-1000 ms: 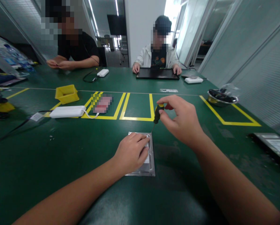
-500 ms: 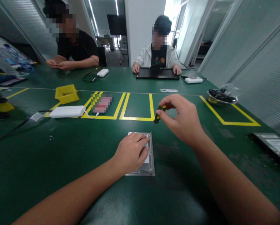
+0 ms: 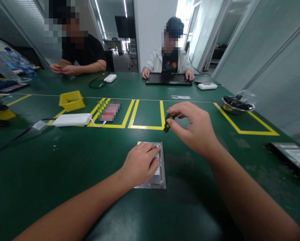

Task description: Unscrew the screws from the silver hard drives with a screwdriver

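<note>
Your left hand (image 3: 141, 164) lies flat on the silver hard drive (image 3: 158, 174), fingers spread loosely over its top, pressing it against the green table (image 3: 64, 174) right in front of you. Your right hand (image 3: 194, 129) pinches the black-and-yellow handle of a small screwdriver (image 3: 167, 125) between thumb and fingertips (the shaft tilts slightly toward the drive), with the tip set at the drive's far right corner. Beyond, a yellow bin (image 3: 71, 99) and a white power bank (image 3: 72, 119) sit to the left, a metal bowl (image 3: 237, 104) to the right, and two people sit at the far edge.
</note>
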Motion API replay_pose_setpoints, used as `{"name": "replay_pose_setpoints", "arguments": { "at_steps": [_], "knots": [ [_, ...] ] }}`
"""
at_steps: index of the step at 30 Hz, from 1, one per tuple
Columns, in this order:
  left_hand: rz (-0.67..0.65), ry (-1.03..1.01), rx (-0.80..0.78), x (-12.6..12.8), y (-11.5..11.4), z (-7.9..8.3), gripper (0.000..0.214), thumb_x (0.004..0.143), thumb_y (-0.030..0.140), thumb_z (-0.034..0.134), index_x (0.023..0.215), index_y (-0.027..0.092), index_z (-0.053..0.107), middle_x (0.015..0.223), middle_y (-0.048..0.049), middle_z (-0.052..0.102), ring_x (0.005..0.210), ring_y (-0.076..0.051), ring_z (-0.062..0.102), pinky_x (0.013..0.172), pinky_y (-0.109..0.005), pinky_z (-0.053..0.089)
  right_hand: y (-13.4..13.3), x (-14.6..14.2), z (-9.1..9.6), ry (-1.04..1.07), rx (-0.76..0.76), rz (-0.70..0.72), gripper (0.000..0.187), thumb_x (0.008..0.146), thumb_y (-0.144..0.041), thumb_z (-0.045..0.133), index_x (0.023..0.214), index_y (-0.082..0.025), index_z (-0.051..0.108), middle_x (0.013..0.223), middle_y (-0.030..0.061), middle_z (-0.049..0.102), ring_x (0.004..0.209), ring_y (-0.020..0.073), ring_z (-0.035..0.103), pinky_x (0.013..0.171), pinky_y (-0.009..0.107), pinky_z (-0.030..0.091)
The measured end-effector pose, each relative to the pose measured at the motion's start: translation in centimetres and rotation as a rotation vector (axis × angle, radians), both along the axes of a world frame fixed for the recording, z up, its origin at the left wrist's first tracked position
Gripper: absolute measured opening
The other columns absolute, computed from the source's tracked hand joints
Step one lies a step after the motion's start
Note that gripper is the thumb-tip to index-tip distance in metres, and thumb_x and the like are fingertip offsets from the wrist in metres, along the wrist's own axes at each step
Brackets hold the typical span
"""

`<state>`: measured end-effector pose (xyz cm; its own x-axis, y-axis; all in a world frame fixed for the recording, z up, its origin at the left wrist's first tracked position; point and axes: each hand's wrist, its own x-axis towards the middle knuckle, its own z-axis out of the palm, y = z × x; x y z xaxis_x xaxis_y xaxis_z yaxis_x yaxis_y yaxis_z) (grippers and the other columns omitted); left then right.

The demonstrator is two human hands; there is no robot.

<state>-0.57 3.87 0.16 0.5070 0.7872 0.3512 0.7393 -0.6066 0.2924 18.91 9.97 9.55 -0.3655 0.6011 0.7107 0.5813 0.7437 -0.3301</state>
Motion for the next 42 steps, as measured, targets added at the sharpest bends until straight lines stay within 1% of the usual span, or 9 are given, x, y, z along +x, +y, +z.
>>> {"name": "replay_pose_setpoints", "arguments": {
  "at_steps": [3,7,13,17,22,25,29,34,42],
  "knots": [
    [0.000,0.000,-0.001,-0.01,0.02,-0.01,0.034,0.093,0.024,0.050,0.123,0.017,0.064,0.117,-0.0081,0.067,0.106,-0.026,0.058,0.097,-0.045,0.047,-0.09,0.00,0.12,-0.027,-0.002,-0.016,0.017,0.083,-0.018,0.062,0.099,-0.017,0.069,0.096,0.0064,0.068,0.086,0.0197,0.063,0.077,0.034,0.052],
    [-0.003,-0.001,-0.001,0.02,0.08,-0.01,0.034,0.094,0.025,0.050,0.122,0.016,0.065,0.116,-0.0087,0.067,0.105,-0.026,0.058,0.096,-0.045,0.047,-0.10,0.01,0.08,-0.050,0.019,-0.026,0.021,0.084,-0.019,0.062,0.103,-0.017,0.071,0.096,0.0078,0.066,0.089,0.0203,0.062,0.080,0.035,0.051],
    [0.000,0.003,0.005,0.07,0.12,0.06,0.034,0.093,0.024,0.050,0.122,0.016,0.065,0.116,-0.0090,0.067,0.105,-0.026,0.059,0.096,-0.045,0.048,-0.02,0.02,-0.21,-0.091,0.054,-0.047,0.030,0.085,-0.020,0.062,0.112,-0.011,0.072,0.096,0.0101,0.064,0.089,0.0207,0.061,0.080,0.036,0.051],
    [0.004,0.010,0.013,0.08,0.07,0.09,0.033,0.093,0.024,0.051,0.122,0.016,0.065,0.116,-0.0089,0.068,0.105,-0.026,0.059,0.096,-0.045,0.048,-0.01,0.03,-0.23,-0.097,0.074,-0.049,0.031,0.085,-0.020,0.062,0.112,-0.010,0.072,0.094,0.0099,0.063,0.088,0.0204,0.061,0.080,0.035,0.052],
    [0.003,0.019,-0.002,0.05,0.01,0.05,0.034,0.094,0.025,0.050,0.122,0.016,0.065,0.117,-0.0078,0.067,0.106,-0.025,0.058,0.096,-0.044,0.047,-0.01,-0.09,-0.10,-0.071,0.064,-0.001,0.028,0.087,-0.015,0.057,0.109,-0.008,0.072,0.105,0.0130,0.068,0.098,0.0216,0.065,0.087,0.034,0.052],
    [0.003,0.017,-0.008,0.02,0.00,0.07,0.034,0.094,0.025,0.049,0.123,0.016,0.065,0.117,-0.0075,0.067,0.106,-0.025,0.058,0.097,-0.044,0.046,0.02,-0.11,-0.18,-0.063,0.045,0.030,0.027,0.088,-0.011,0.054,0.108,-0.010,0.071,0.107,0.0105,0.071,0.100,0.0202,0.066,0.089,0.032,0.051],
    [0.007,0.022,-0.013,0.05,0.00,0.09,0.034,0.095,0.026,0.049,0.123,0.016,0.065,0.117,-0.0075,0.067,0.105,-0.025,0.058,0.096,-0.044,0.046,0.05,-0.02,-0.30,-0.041,0.008,0.023,0.026,0.087,-0.014,0.058,0.112,-0.014,0.066,0.105,0.0068,0.070,0.088,0.0175,0.066,0.081,0.031,0.052],
    [0.008,0.009,-0.001,0.11,0.04,0.02,0.034,0.094,0.026,0.050,0.123,0.017,0.064,0.118,-0.0076,0.067,0.107,-0.025,0.058,0.097,-0.044,0.047,0.02,0.10,-0.02,-0.080,0.005,0.025,0.011,0.086,-0.019,0.064,0.097,-0.015,0.065,0.091,0.0037,0.066,0.081,0.0163,0.062,0.075,0.029,0.048],
    [0.002,-0.006,0.008,0.02,0.01,0.05,0.033,0.093,0.024,0.051,0.122,0.017,0.065,0.115,-0.0085,0.068,0.105,-0.025,0.059,0.094,-0.045,0.049,-0.09,0.03,0.11,-0.094,0.037,-0.030,0.009,0.086,-0.021,0.065,0.092,-0.016,0.062,0.085,0.0020,0.062,0.078,0.0154,0.058,0.072,0.028,0.044]
  ]
}}
